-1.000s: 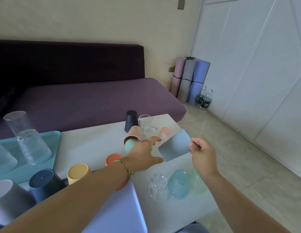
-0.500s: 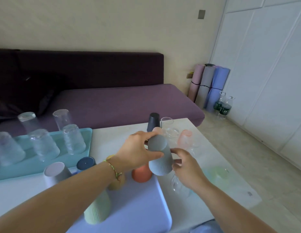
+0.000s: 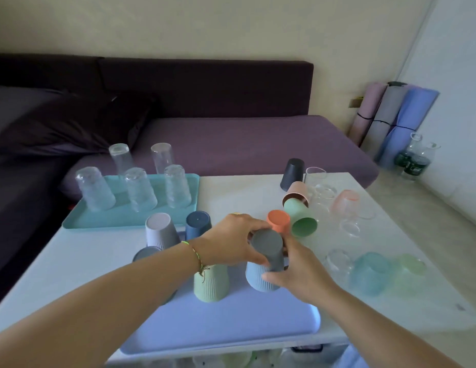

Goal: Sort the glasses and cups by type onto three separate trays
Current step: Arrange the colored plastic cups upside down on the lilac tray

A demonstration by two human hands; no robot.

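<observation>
Both hands meet over the near middle of the white counter (image 3: 252, 192), closed around one grey ribbed plastic cup (image 3: 268, 247) held upside down. Left hand (image 3: 231, 241) grips it from nine o'clock, fingers curled over the far side and thumb along the near side. Right hand (image 3: 295, 269) wraps it from four o'clock, fingers pressed on the lower wall. The cup sits on top of an upturned pale blue ribbed cup (image 3: 258, 278), which stands on the lilac plastic tray (image 3: 220, 325) at the counter's near edge.

At nine o'clock of the held cup, just beside it, a sage green ribbed cup (image 3: 211, 286) stands upturned on the same tray. At eleven o'clock are a lavender cup (image 3: 161, 231) and a navy cup (image 3: 198, 221), both upturned. At one o'clock an orange cup (image 3: 278, 220) stands upturned, with a green cup (image 3: 302, 217) lying on its side just beside it.

Farther off at eleven o'clock, a teal tray (image 3: 98, 221) carries clear ribbed tumblers (image 3: 139, 189), all upturned. At three o'clock, tinted stemless glasses (image 3: 369, 272) lie on the bare counter.
</observation>
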